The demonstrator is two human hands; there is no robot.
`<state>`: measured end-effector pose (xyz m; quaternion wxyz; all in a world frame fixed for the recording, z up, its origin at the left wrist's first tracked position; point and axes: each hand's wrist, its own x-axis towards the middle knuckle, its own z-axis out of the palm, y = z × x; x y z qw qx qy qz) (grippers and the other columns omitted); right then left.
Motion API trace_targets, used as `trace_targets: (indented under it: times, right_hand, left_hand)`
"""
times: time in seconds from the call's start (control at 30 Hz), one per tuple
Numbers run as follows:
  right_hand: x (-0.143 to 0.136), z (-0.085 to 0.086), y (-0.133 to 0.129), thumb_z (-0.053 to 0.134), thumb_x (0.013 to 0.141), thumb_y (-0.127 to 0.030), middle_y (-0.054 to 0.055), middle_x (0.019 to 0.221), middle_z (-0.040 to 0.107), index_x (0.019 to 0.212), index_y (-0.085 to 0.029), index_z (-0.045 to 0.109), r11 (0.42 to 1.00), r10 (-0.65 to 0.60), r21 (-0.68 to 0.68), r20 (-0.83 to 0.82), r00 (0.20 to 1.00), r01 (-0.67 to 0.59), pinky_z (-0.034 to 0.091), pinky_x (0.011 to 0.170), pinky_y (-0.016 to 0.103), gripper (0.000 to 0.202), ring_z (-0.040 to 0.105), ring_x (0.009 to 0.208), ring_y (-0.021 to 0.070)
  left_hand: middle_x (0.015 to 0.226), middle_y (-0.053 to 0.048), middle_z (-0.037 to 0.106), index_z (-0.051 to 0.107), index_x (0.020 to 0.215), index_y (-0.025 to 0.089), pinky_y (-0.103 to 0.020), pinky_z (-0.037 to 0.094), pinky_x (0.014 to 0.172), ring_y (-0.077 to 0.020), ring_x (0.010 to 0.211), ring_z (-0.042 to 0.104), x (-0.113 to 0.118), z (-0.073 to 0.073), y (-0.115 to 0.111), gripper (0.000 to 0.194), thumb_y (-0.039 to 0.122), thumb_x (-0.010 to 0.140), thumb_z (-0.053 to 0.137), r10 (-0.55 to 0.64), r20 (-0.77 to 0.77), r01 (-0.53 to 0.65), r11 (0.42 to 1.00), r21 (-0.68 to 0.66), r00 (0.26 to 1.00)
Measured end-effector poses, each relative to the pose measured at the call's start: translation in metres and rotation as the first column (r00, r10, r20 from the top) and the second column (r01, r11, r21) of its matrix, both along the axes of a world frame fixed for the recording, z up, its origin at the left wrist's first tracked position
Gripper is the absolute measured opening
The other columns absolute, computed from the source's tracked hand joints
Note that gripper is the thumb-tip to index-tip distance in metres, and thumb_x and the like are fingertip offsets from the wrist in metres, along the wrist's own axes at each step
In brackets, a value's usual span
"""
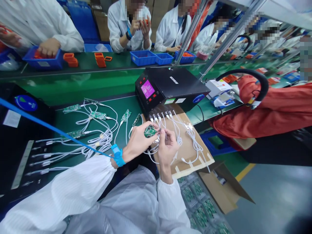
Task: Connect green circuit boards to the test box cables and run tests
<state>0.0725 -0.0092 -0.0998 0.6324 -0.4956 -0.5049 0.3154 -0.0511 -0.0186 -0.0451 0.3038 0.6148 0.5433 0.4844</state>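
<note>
My left hand [136, 140], with a blue wrist strap [118, 155], grips a small green circuit board [149, 131] between thumb and fingers. At the board's right end, the fingertips of my right hand [167, 148] are pinched together; what they hold is too small to make out. Both hands are above the near-left part of a brown cardboard sheet [192, 152], where white cables [195, 143] lie. More circuit boards [97, 115] with white cables plugged in rest on the green bench to the left.
A black tester box [170, 84] with a lit screen stands behind the cardboard. Another black box [14, 130] is at left. Bagged boards [202, 208] lie below the bench's right side. Across the line, co-workers sit by blue bins [143, 58]. An orange-red sleeve [273, 104] reaches in at right.
</note>
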Motion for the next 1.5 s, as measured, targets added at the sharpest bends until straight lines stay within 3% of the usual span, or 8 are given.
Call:
trace_targets:
  times: [0.5, 0.67, 0.73, 0.97, 1.07, 1.17, 1.27, 1.5]
  right_hand:
    - [0.022, 0.000, 0.030, 0.061, 0.099, -0.047, 0.013, 0.115, 0.074, 0.118, -0.017, 0.073, 0.992, 0.117, -0.076, 0.366, 0.923, -0.096, 0.054, 0.099, 0.045, 0.037, 0.071, 0.109, 0.0260]
    - [0.046, 0.005, -0.014, 0.060, 0.102, -0.045, 0.007, 0.093, 0.070, 0.102, -0.018, 0.071, 1.000, -0.021, 0.007, 0.537, 0.843, 0.020, 0.055, 0.078, 0.034, 0.029, 0.067, 0.083, 0.0191]
    - [0.051, 0.000, -0.041, 0.060, 0.104, -0.041, 0.002, 0.080, 0.064, 0.092, -0.019, 0.066, 1.000, 0.023, -0.002, 0.629, 0.777, -0.027, 0.051, 0.069, 0.030, 0.026, 0.062, 0.071, 0.0164]
    - [0.049, -0.054, -0.086, 0.059, 0.105, -0.032, 0.008, 0.091, 0.065, 0.096, -0.020, 0.065, 0.985, 0.102, -0.024, 0.879, 0.466, -0.172, 0.053, 0.075, 0.039, 0.017, 0.059, 0.086, 0.0244]
    - [0.054, -0.054, -0.085, 0.058, 0.103, -0.019, 0.009, 0.099, 0.066, 0.097, -0.021, 0.065, 0.969, 0.151, -0.021, 0.839, 0.523, -0.245, 0.055, 0.087, 0.043, 0.010, 0.060, 0.099, 0.0255]
    - [0.064, -0.043, -0.086, 0.061, 0.101, -0.016, 0.008, 0.107, 0.070, 0.104, -0.023, 0.063, 0.950, 0.212, 0.012, 0.707, 0.675, -0.312, 0.055, 0.098, 0.042, 0.008, 0.064, 0.112, 0.0242]
    - [0.073, -0.036, -0.086, 0.058, 0.104, -0.019, 0.005, 0.100, 0.073, 0.116, -0.021, 0.062, 0.982, 0.127, 0.040, 0.588, 0.799, -0.186, 0.059, 0.082, 0.031, 0.014, 0.071, 0.091, 0.0177]
    - [0.068, -0.020, -0.077, 0.051, 0.106, -0.017, 0.002, 0.087, 0.073, 0.108, -0.019, 0.067, 0.986, -0.024, 0.144, 0.606, 0.795, -0.080, 0.054, 0.067, 0.023, 0.016, 0.069, 0.072, 0.0131]
  left_hand:
    - [0.091, -0.002, 0.076, 0.069, 0.098, 0.018, -0.031, 0.052, 0.087, -0.0211, 0.088, 0.072, -0.015, -0.012, 0.065, 0.021, 0.008, 0.080, 0.071, -0.053, -0.225, 0.036, 0.996, -0.078, 0.973]
    - [0.088, -0.001, 0.075, 0.068, 0.106, 0.017, -0.029, 0.052, 0.069, -0.0133, 0.053, 0.062, -0.020, -0.019, 0.075, 0.024, 0.011, 0.083, 0.071, -0.082, -0.223, 0.032, 0.975, -0.218, 0.971]
    - [0.085, 0.000, 0.074, 0.067, 0.106, 0.018, -0.029, 0.051, 0.064, -0.0113, 0.045, 0.058, -0.025, -0.021, 0.075, 0.023, 0.015, 0.084, 0.073, -0.103, -0.206, 0.050, 0.967, -0.248, 0.973]
    - [0.091, -0.001, 0.072, 0.062, 0.109, 0.019, -0.024, 0.043, 0.049, -0.0096, 0.043, 0.059, -0.032, -0.015, 0.060, 0.029, 0.027, 0.087, 0.079, -0.052, 0.060, 0.067, 0.958, -0.279, 0.997]
    - [0.071, 0.002, 0.064, 0.057, 0.110, 0.018, -0.022, 0.040, 0.047, -0.0099, 0.043, 0.056, -0.024, -0.002, 0.046, 0.025, 0.027, 0.093, 0.074, 0.024, 0.336, 0.127, 0.898, -0.422, 0.942]
    - [0.071, 0.001, 0.062, 0.053, 0.105, 0.017, -0.022, 0.044, 0.051, -0.0100, 0.050, 0.057, -0.013, 0.009, 0.033, 0.010, 0.018, 0.099, 0.062, 0.144, 0.627, 0.274, 0.809, -0.520, 0.766]
    - [0.080, -0.003, 0.065, 0.049, 0.110, 0.017, -0.025, 0.051, 0.058, -0.0123, 0.058, 0.063, 0.001, 0.013, 0.025, 0.018, 0.004, 0.098, 0.046, 0.284, 0.751, 0.346, 0.753, -0.560, 0.596]
    - [0.090, -0.004, 0.067, 0.049, 0.121, 0.019, -0.031, 0.060, 0.074, -0.0142, 0.072, 0.071, 0.038, 0.017, 0.021, 0.023, 0.005, 0.102, 0.045, 0.278, 0.767, 0.322, 0.786, -0.527, 0.578]
